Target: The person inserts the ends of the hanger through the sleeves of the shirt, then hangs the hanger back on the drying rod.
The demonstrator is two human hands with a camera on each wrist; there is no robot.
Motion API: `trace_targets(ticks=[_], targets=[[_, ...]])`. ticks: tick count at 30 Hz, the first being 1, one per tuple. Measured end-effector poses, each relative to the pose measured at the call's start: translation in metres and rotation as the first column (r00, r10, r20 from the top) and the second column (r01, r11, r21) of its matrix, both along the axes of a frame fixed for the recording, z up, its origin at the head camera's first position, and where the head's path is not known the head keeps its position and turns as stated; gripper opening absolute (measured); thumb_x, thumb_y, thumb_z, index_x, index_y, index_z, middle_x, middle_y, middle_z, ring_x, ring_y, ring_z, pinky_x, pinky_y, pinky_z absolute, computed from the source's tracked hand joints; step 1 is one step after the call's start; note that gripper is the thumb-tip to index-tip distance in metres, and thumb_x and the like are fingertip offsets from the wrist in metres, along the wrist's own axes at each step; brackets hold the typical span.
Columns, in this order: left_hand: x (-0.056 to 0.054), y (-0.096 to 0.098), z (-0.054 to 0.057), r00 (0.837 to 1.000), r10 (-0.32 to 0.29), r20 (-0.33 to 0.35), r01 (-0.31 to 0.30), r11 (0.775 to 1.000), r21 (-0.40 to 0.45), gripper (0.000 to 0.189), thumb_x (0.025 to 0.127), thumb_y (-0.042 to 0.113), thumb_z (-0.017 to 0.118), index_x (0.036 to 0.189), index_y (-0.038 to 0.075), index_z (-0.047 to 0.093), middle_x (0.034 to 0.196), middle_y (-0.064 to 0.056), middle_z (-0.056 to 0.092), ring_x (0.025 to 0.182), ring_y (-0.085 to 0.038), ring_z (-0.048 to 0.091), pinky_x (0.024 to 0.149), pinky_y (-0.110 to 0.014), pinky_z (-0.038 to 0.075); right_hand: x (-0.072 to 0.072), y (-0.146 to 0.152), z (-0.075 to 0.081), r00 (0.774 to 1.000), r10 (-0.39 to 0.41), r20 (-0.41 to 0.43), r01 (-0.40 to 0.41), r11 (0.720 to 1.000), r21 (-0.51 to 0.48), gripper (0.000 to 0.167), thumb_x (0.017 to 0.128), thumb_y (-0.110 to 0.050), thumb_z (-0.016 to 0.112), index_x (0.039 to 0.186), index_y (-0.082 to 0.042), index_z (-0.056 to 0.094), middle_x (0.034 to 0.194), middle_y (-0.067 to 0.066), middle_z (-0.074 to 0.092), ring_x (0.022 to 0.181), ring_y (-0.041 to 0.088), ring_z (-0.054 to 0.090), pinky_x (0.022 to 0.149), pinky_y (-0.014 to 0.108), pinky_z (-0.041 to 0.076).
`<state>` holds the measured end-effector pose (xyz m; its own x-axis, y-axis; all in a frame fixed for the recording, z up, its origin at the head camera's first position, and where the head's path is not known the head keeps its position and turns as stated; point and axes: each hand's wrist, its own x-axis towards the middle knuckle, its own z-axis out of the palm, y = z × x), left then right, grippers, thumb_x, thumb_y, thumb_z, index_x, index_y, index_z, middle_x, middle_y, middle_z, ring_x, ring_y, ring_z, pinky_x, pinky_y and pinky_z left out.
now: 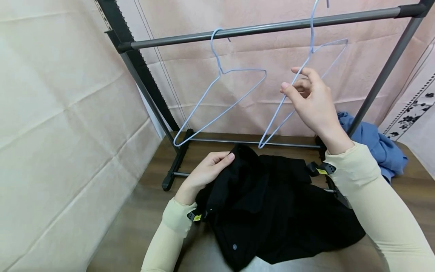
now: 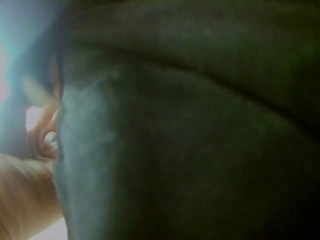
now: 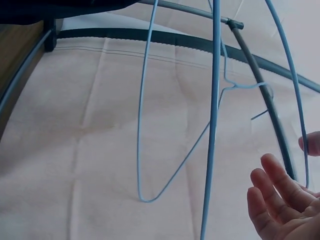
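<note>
Seemingly readying to hang: left hand (image 1: 206, 172) pinches black garment (image 1: 272, 204) at five o'clock; right hand (image 1: 312, 98) at two-o'clock hanger (image 1: 279, 108), grip unclear; next likely calls for hanger inside garment

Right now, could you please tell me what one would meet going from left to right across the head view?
Draped cream fabric, leftmost light-blue wire hanger, bare right hand, crumpled blue cloth, white panel with black floral print.
</note>
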<state>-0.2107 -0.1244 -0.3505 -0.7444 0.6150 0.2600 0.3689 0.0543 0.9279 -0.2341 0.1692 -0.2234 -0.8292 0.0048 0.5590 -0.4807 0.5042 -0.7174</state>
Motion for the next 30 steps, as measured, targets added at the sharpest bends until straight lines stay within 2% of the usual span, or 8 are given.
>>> trace_targets(ticks=[9,17,20,23,26,30], targets=[[0.001,0.000,0.004,1.000,-0.001,0.016,0.002,1.000,-0.007,0.038,0.109,0.024,0.047,0.078,0.005,0.056,0.069,-0.003,0.045,0.063,-0.018,0.045,0.060,-0.028,0.039,0.028,0.002,0.004,0.995,0.100,-0.018,-0.100,0.995,-0.011,0.046,0.100,-0.027,0.064,0.143,-0.018,0.051,0.097,-0.014,0.073,0.086,0.005,0.066,0.072,0.023,0.040],[0.004,-0.004,0.003,0.998,-0.011,0.054,0.011,1.000,-0.007,0.038,0.109,0.028,0.047,0.080,0.006,0.057,0.070,-0.004,0.046,0.064,-0.019,0.046,0.061,-0.029,0.040,0.061,0.009,0.002,0.978,0.203,-0.037,-0.199,0.975,0.101,0.046,0.102,-0.016,0.061,0.146,-0.020,0.050,0.103,-0.008,0.074,0.095,0.003,0.067,0.073,0.019,0.044],[0.004,-0.006,0.003,0.998,-0.027,0.053,0.027,1.000,-0.002,0.037,0.110,0.029,0.045,0.084,0.006,0.060,0.073,-0.005,0.050,0.066,-0.019,0.049,0.063,-0.029,0.042,0.070,0.015,-0.004,0.962,0.260,-0.089,-0.241,0.954,0.181,0.050,0.102,-0.008,0.059,0.149,-0.019,0.048,0.105,-0.007,0.073,0.094,0.003,0.066,0.071,0.019,0.043],[0.005,-0.007,0.004,0.998,-0.045,0.052,0.045,0.999,0.007,0.037,0.110,0.029,0.044,0.090,0.004,0.063,0.080,-0.007,0.056,0.072,-0.019,0.053,0.067,-0.030,0.046,0.075,0.020,-0.011,0.931,0.336,-0.144,-0.296,0.924,0.243,0.054,0.100,-0.001,0.059,0.151,-0.015,0.045,0.106,-0.005,0.073,0.093,0.003,0.065,0.070,0.021,0.040],[0.005,-0.008,0.004,0.996,-0.064,0.055,0.063,0.998,0.013,0.037,0.110,0.029,0.043,0.095,0.003,0.064,0.085,-0.008,0.059,0.076,-0.020,0.056,0.070,-0.030,0.047,0.079,0.024,-0.018,0.903,0.395,-0.169,-0.345,0.901,0.263,0.056,0.098,0.004,0.060,0.151,-0.009,0.044,0.106,-0.002,0.073,0.093,0.003,0.066,0.071,0.020,0.040],[0.005,-0.008,0.003,0.996,-0.070,0.061,0.070,0.998,0.005,0.039,0.110,0.031,0.042,0.096,0.003,0.065,0.087,-0.008,0.060,0.077,-0.019,0.056,0.071,-0.030,0.048,0.085,0.026,-0.025,0.893,0.421,-0.160,-0.372,0.890,0.264,0.058,0.096,0.008,0.060,0.150,-0.007,0.044,0.105,-0.001,0.073,0.094,0.003,0.065,0.075,0.018,0.043]])
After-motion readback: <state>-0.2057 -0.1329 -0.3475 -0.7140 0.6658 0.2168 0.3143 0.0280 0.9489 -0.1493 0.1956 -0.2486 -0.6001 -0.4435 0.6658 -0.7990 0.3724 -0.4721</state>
